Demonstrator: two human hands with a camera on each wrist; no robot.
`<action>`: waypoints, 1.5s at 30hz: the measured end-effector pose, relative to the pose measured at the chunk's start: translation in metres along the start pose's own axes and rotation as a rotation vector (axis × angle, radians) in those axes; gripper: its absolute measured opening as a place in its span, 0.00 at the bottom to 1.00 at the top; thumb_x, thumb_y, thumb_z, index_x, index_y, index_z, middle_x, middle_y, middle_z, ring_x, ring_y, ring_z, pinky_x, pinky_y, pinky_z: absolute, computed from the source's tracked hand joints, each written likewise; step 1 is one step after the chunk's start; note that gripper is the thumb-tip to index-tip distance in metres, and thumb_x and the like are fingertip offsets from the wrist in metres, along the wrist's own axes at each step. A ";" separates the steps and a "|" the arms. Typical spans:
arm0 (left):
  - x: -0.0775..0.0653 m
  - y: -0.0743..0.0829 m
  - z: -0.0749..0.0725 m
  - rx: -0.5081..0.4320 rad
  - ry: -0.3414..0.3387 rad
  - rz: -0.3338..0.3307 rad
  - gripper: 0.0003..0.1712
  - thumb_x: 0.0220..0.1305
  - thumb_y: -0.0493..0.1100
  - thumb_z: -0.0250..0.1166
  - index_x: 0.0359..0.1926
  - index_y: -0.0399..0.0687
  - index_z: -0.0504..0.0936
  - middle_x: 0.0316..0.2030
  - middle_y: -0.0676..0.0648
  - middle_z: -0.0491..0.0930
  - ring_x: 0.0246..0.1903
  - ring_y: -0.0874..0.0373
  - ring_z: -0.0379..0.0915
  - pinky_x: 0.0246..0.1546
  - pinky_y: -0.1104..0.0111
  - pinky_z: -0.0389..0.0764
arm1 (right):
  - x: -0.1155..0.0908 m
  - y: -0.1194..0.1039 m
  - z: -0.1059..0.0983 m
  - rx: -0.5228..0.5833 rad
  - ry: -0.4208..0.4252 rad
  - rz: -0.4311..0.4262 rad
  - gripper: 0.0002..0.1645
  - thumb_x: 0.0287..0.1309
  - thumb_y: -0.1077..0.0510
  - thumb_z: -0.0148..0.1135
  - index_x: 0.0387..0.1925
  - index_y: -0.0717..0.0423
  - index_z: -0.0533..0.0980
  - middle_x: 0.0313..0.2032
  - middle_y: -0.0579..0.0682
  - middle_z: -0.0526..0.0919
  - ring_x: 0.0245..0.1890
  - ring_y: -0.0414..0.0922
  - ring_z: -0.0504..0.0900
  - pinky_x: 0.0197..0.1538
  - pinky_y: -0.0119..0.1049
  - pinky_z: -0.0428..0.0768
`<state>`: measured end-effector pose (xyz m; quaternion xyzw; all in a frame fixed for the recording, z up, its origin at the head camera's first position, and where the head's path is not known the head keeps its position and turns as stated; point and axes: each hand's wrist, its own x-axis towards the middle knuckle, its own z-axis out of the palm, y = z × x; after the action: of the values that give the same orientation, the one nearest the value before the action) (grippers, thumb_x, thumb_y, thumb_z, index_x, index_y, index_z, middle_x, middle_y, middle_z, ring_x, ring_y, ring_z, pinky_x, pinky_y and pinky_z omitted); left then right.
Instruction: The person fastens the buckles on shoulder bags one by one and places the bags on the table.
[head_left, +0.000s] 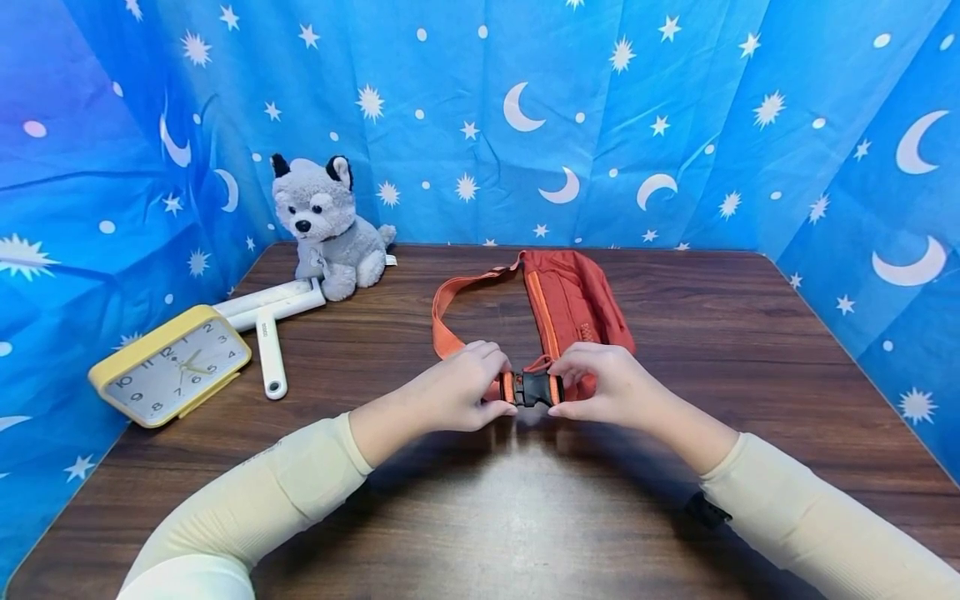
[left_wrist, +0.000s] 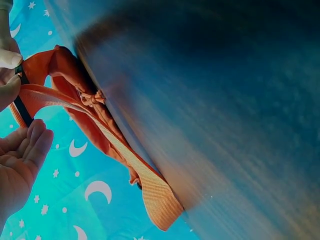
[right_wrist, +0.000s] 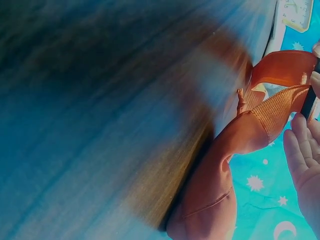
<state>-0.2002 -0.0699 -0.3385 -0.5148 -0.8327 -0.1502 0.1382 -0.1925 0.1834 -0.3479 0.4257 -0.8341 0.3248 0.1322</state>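
A red-orange waist bag (head_left: 573, 300) lies on the table, with its orange strap (head_left: 447, 312) looping out to the left. In front of the bag, the two halves of the strap's black buckle (head_left: 537, 388) meet between the hands. My left hand (head_left: 468, 387) pinches the left end of the buckle between thumb and fingers. At the other end, my right hand (head_left: 611, 385) pinches the buckle the same way. Both wrist views show the strap (left_wrist: 155, 200) hanging from the black buckle, with the bag (right_wrist: 210, 200) behind it. The fingers partly hide the buckle ends.
Toward the back left sits a grey plush husky (head_left: 326, 221). A white T-shaped tool (head_left: 272, 346) lies before it, beside a yellow-framed clock (head_left: 172, 367) at the left edge. A blue curtain (head_left: 465, 150) with stars and moons surrounds the brown table (head_left: 720, 333).
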 end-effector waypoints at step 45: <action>0.003 0.002 -0.005 -0.030 -0.018 -0.015 0.22 0.53 0.51 0.70 0.38 0.38 0.76 0.31 0.47 0.75 0.30 0.58 0.66 0.34 0.68 0.69 | 0.001 -0.003 0.000 -0.012 0.011 -0.008 0.23 0.32 0.57 0.80 0.34 0.59 0.80 0.29 0.44 0.80 0.27 0.41 0.78 0.27 0.38 0.77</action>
<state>-0.1991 -0.0686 -0.3325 -0.5118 -0.8355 -0.1588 0.1218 -0.1903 0.1816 -0.3460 0.4263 -0.8337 0.3215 0.1406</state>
